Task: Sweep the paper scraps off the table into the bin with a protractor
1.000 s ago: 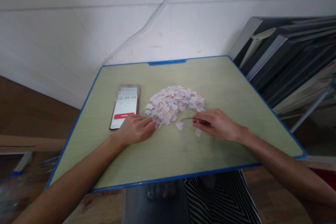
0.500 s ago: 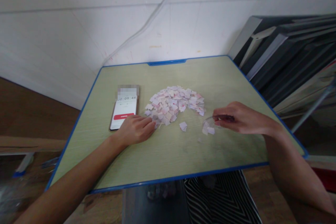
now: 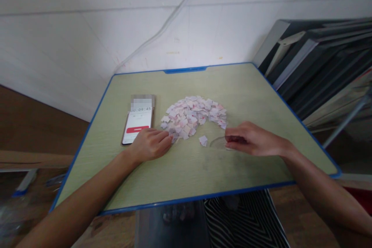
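Small white and pink paper scraps (image 3: 190, 114) lie in a curved heap on the pale green table (image 3: 162, 178). My left hand (image 3: 152, 143) rests at the heap's near left end, fingers curled and pressed together; whatever may be in them is hidden. To the right of the heap, my right hand (image 3: 250, 139) is closed on a clear curved-edged piece (image 3: 216, 142), apparently plastic, whose exact kind I cannot make out. Something dark shows between those fingers. Just left of the clear piece lies a single loose scrap (image 3: 203, 140).
A phone (image 3: 138, 120) with a running timer lies beside my left hand. Blue edging (image 3: 186, 70) borders the table. Behind it stands a white wall (image 3: 215, 35) with a cable (image 3: 165, 27). Dark flat panels (image 3: 316, 54) lean at the right.
My right hand has moved left and slightly nearer with the clear piece, towards the single scrap. Scraps seen beside it earlier are now mostly hidden. My left hand stays in place.
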Available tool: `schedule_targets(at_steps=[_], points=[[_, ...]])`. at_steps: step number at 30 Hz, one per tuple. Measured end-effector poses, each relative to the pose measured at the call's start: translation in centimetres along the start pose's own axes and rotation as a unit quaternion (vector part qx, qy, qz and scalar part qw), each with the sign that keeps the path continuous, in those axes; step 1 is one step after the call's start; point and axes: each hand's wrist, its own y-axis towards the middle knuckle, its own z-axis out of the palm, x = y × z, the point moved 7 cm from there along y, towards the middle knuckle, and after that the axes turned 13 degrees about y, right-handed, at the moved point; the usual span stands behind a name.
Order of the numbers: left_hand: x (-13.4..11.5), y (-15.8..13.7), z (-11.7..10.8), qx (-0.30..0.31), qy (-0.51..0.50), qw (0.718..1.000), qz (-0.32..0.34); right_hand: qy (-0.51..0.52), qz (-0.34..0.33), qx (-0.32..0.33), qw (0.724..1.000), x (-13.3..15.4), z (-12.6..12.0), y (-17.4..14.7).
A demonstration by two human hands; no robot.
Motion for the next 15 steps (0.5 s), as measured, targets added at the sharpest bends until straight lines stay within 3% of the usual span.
schedule_targets(at_steps=[3,7,12,15], points=[[0.0,0.0,0.0,-0.001,0.002,1.000,0.001,-0.014,0.008,-0.050,0.999,-0.3,-0.6,0.1],[0.0,0.0,-0.1,-0.008,-0.003,1.000,0.000,0.008,-0.018,0.009,1.000,0.1,0.5,0.3],[0.0,-0.1,0.0,-0.007,-0.004,1.000,-0.002,-0.015,-0.008,-0.052,0.999,-0.2,-0.1,0.3],[0.0,-0.1,0.0,-0.004,-0.001,1.000,0.001,-0.015,-0.013,-0.020,1.000,0.0,0.6,0.6]])
